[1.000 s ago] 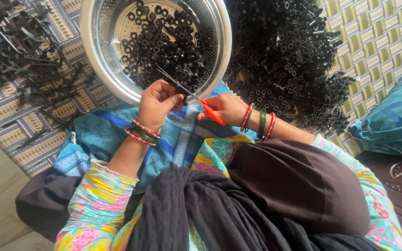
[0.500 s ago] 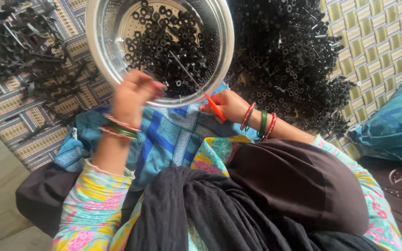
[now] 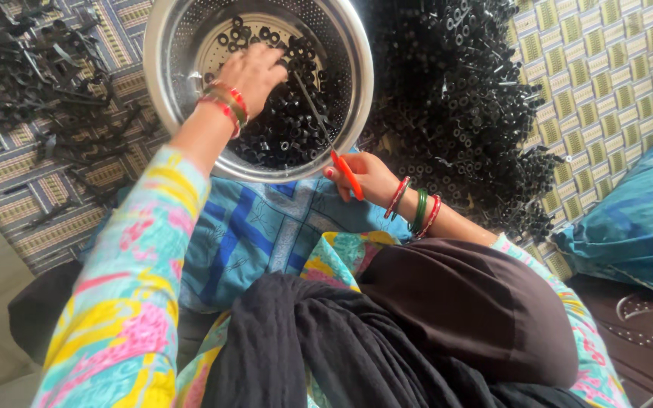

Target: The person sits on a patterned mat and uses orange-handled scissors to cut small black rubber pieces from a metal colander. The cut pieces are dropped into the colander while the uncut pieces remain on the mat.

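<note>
Fingers of the left hand (image 3: 257, 69) curl down, seemingly pinching among black rings (image 3: 285, 125) at the bowl's (image 3: 162, 91) centre, while the right hand (image 3: 364, 177), at its near rim, grips an orange-handled tool (image 3: 325, 136); picking looks underway, a clean single-ring pinch next.

I count one steel colander (image 3: 162, 91) at top centre and one red-handled tool (image 3: 347, 174). Black rings (image 3: 289, 125) — too many to count. Two black heaps — upper left (image 3: 47, 83), upper right (image 3: 462, 98).
</note>
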{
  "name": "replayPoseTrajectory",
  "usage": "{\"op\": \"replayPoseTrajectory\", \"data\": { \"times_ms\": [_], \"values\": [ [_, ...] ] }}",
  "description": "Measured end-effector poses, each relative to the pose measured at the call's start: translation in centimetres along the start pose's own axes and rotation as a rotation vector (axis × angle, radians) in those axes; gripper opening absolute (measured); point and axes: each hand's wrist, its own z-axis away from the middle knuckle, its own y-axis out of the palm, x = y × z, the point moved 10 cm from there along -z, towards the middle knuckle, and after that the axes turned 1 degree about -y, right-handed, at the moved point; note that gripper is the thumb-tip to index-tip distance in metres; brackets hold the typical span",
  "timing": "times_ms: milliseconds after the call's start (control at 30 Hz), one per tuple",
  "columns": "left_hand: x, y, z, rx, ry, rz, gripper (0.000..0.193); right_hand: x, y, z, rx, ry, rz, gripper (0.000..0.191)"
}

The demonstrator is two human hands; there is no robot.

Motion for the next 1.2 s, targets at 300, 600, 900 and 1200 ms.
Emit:
{"op": "replayPoseTrajectory", "data": {
  "times_ms": [300,600,900,1200],
  "values": [
    [2.5,0.4,0.0,0.228,-0.038,-0.238,0.006,-1.7,-4.4,0.8,-0.069,-0.029,-0.003,0.037],
    [3.6,4.4,10.5,-0.205,-1.025,1.132,0.012,-1.0,-3.3,1.8,-0.067,0.0,0.128,0.037],
    [-3.6,10.1,16.5,-0.394,-1.165,1.963,0.019,3.0,0.2,2.4,-0.017,-0.166,0.805,0.053],
    [-2.1,8.3,17.0,-0.478,-0.887,1.72,0.035,5.4,2.0,1.4,-0.067,-0.168,0.875,0.047]
  ]
}}
